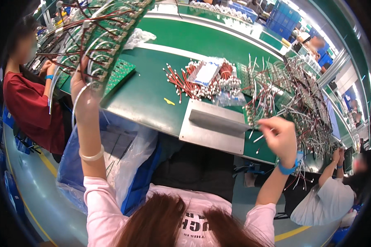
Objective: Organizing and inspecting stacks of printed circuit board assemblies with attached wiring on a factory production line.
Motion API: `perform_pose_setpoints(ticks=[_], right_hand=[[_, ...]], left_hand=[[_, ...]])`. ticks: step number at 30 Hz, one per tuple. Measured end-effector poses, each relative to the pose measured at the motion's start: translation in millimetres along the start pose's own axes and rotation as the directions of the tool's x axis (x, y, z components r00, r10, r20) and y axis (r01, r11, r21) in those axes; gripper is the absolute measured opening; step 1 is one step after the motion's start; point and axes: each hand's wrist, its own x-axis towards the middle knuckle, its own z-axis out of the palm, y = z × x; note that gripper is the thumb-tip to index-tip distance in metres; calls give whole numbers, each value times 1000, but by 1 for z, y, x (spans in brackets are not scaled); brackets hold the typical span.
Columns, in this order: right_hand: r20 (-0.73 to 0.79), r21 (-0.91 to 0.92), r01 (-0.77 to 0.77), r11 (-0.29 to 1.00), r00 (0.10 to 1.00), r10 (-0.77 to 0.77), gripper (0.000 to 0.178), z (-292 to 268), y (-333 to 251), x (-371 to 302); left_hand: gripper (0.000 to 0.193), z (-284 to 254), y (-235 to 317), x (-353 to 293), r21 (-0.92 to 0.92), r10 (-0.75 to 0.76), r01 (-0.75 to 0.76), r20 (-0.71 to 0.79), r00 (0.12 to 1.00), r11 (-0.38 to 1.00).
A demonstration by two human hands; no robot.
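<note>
At the upper left my left hand (84, 84) is raised with its fingers closed at the lower edge of a green circuit board panel (111, 39). Brown and white wires hang from this panel, and some of them cover the fingers. My right hand (280, 138) hovers over the table's right front part, fingers loosely bent and a little apart, slightly blurred. Nothing shows between them. Just beyond it are the loose white wire ends of wired circuit boards (257, 92). A metal plate with an upright bar (214, 138) sits left of that hand.
Brown-and-white wire leads (181, 84) lie in a heap mid-table beside plastic bags. A yellow scrap (169, 101) lies nearby. More wired boards (309, 99) pile up at the right. Below the table's left edge stands a plastic-lined blue bin (142, 173). People sit on both sides.
</note>
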Motion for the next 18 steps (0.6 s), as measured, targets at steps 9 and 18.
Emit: perform_pose_setpoints(ticks=[9, 18], right_hand=[[335, 595, 159, 788, 842, -422, 55, 205, -105, 26], [-6, 992, 5, 126, 1000, 9, 29, 170, -98, 43]], left_hand=[[37, 25, 14, -6, 326, 108, -149, 141, 984, 934], [35, 61, -120, -25, 476, 251, -56, -356, 900, 878]])
